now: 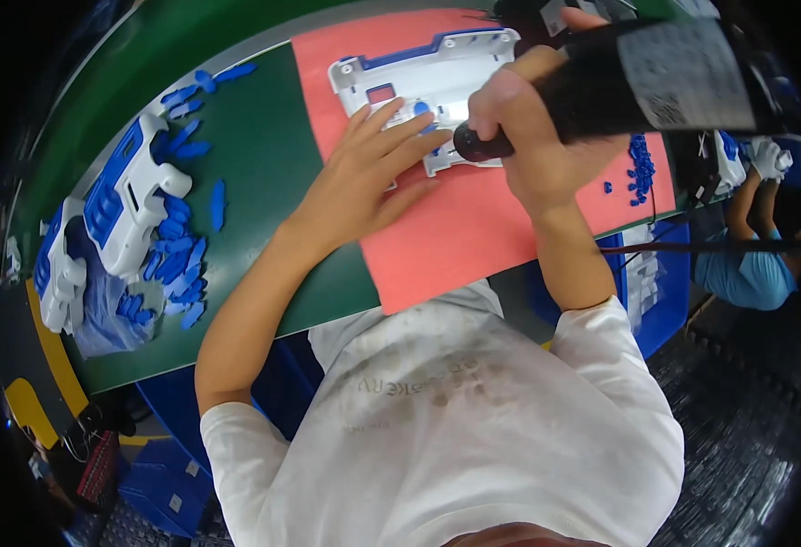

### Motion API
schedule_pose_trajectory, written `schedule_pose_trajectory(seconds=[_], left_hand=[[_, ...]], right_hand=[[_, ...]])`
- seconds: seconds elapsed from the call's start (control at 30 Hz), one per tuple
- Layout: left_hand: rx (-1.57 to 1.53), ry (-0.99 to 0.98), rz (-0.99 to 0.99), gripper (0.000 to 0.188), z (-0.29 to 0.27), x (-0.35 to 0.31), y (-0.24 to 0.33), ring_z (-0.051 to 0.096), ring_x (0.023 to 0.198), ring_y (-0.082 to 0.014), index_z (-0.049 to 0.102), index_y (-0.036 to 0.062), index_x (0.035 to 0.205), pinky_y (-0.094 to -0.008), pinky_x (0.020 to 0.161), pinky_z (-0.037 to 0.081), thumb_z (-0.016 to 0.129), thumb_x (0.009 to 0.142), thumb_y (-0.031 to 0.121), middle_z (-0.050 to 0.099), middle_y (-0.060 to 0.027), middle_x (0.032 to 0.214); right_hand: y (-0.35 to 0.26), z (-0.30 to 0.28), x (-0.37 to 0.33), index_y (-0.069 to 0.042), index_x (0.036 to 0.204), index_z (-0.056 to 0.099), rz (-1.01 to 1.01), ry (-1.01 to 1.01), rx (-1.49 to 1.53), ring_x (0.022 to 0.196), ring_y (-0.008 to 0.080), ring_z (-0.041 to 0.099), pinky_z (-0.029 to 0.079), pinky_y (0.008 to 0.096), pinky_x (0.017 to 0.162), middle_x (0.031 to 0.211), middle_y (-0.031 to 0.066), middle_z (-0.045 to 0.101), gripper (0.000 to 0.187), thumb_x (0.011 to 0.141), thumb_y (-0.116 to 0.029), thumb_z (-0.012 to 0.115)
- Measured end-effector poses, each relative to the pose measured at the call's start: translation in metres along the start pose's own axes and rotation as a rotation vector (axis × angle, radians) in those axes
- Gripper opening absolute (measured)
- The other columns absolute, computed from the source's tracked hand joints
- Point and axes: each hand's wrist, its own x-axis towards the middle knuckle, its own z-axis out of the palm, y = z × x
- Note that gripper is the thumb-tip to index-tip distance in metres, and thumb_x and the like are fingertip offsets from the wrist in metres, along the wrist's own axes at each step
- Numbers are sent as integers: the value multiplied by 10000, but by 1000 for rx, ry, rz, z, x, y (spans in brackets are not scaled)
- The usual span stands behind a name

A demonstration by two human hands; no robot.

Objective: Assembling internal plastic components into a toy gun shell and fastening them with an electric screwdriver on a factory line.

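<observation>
Here's the smooth dark-green desk (264, 118), and over its right-hand stretch lies a flat salmon-red sheet mat (455, 237). On that mat, up toward the far edge, sits a broad white plastic shell with blue trim (446, 68); over to the right, a cluster of tiny blue plastic pieces (639, 173). Now the left side: two chunky white-and-blue moulded housings (127, 196) side by side, a crumpled clear plastic bag (100, 319) near them, and elongated blue plastic pieces (177, 260), heaped and scattered, one strip (217, 204) lying apart.
</observation>
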Motion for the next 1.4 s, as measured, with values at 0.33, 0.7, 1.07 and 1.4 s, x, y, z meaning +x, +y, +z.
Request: schedule_pose_trajectory(seconds=[0.33,0.7,1.07,1.4], left_hand=[[-26,12,-6,341,3,-5,-2,427,1276,-366,639,112,1150,-526,1058,320,682,820,189,550,-112,1307],[-13,14,-5,342,5,-7,-4,429,1282,-344,631,55,1120,-523,1070,322,685,809,187,561,-98,1298],[86,33,65,306,5,-5,-3,456,1260,-351,631,28,1027,-519,1049,348,715,782,191,591,-110,1247],[-495,92,-713,277,-97,32,12,572,686,-79,711,22,852,-247,619,457,765,772,282,654,-44,732]], right_hand=[[17,13,-11,80,1256,341,76,-17,139,473,158,544,495,297,513,613,92,559,528,768,125,538],[25,3,-27,-40,1237,270,37,-214,-6,500,138,495,475,302,517,643,74,505,496,819,119,485],[19,-4,-41,-3,1177,328,7,-271,-196,641,115,543,465,270,660,733,53,564,464,797,87,578],[-80,-74,33,-66,1048,499,-82,258,634,554,122,412,383,291,528,689,5,413,205,894,-197,463]])
